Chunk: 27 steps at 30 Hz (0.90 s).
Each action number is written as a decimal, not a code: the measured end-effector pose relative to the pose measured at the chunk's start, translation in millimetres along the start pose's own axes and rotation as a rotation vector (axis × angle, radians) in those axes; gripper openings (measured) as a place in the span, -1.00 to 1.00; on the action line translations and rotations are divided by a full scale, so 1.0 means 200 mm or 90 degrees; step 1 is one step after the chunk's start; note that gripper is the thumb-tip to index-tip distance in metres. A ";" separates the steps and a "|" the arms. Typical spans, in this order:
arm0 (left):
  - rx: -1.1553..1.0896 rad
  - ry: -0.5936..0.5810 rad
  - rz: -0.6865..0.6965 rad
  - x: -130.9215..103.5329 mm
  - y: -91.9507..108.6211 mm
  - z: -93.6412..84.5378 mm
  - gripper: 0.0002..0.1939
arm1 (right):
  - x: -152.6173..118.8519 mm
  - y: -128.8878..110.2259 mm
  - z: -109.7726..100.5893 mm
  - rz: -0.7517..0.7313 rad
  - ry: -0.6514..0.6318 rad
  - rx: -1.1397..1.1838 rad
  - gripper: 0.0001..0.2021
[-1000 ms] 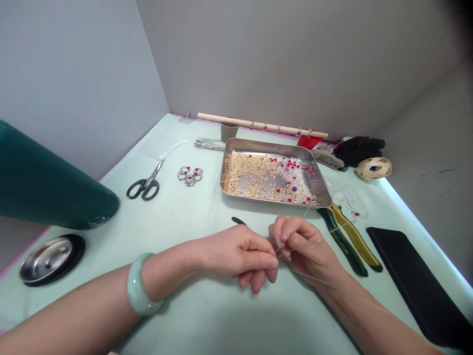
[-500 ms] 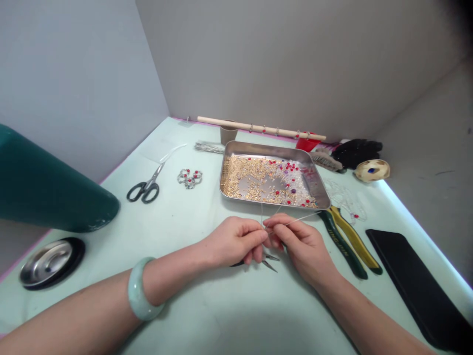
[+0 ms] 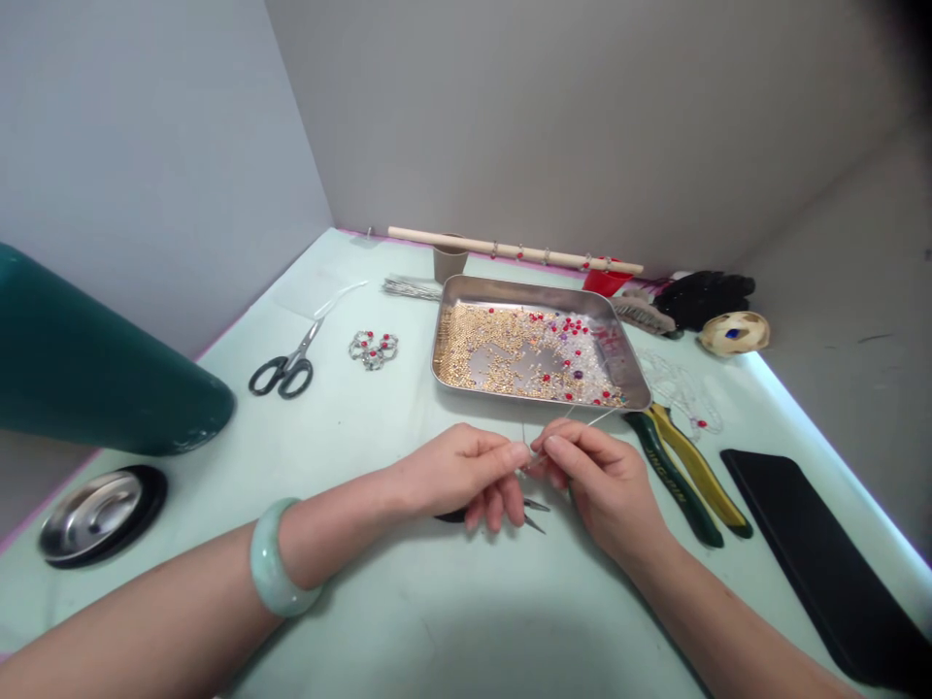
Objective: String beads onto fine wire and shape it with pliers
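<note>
My left hand (image 3: 477, 476) and my right hand (image 3: 593, 476) meet just in front of a metal tray (image 3: 543, 396) of gold, clear and red beads. Thumb and forefinger of each are pinched on a thin wire (image 3: 601, 417), whose ends stick out above the fingers. Whatever sits on the wire between the fingertips is too small to make out. The other fingers of my left hand hang loosely curled. Under that hand lie small pliers (image 3: 535, 507), their jaws apart and their handles mostly hidden.
Black-handled scissors (image 3: 292, 367) and beaded rings (image 3: 373, 350) lie left of the tray. Green-yellow pliers (image 3: 681, 471) and a black slab (image 3: 815, 553) are at right. A wooden rod (image 3: 466, 245) with rings lies behind. A green cylinder (image 3: 94, 359) leans in at left.
The fingertips of both hands have shifted slightly right, and the wire ends have changed angle. The lower fingers of my left hand have loosened and spread a little.
</note>
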State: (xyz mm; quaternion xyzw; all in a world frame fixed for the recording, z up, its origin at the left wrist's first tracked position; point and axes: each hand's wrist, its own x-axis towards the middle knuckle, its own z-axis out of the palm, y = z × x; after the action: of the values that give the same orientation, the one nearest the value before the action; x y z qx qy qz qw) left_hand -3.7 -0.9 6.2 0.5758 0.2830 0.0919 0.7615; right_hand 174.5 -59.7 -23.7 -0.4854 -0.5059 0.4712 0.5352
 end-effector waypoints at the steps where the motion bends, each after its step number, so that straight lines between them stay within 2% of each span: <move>1: -0.027 0.000 -0.006 0.00 0.00 0.00 -0.54 | 0.00 0.00 0.00 0.004 0.007 0.001 -0.85; 4: -0.059 0.002 -0.012 0.01 0.00 -0.01 -0.51 | 0.00 -0.01 0.01 0.007 0.014 -0.014 -0.82; 8: -0.018 0.001 -0.020 0.00 0.00 0.00 -0.75 | 0.00 -0.02 0.02 0.013 0.010 -0.034 -0.83; 11: -0.005 0.007 -0.031 0.00 0.00 0.01 -0.82 | 0.00 -0.03 0.03 0.020 -0.005 -0.065 -0.84; 16: 0.099 0.051 -0.043 -0.01 0.00 0.01 -0.82 | 0.00 -0.04 0.04 0.011 -0.011 -0.121 -0.86; 23: 0.305 0.088 -0.005 -0.04 0.02 0.02 -0.76 | 0.00 -0.06 0.05 0.043 -0.041 -0.100 -0.81; 25: 0.333 0.092 -0.001 -0.05 0.03 0.02 -0.74 | 0.00 -0.06 0.05 0.051 -0.052 -0.098 -0.81; 27: 0.304 0.086 -0.012 -0.04 0.04 0.01 -0.77 | 0.00 -0.05 0.04 0.056 -0.059 -0.097 -0.79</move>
State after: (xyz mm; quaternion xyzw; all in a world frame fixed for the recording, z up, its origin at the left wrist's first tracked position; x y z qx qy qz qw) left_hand -8.0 -4.9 16.3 0.7292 0.3524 0.0534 0.5842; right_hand 165.8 -60.1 -12.8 -0.5238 -0.5428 0.4765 0.4516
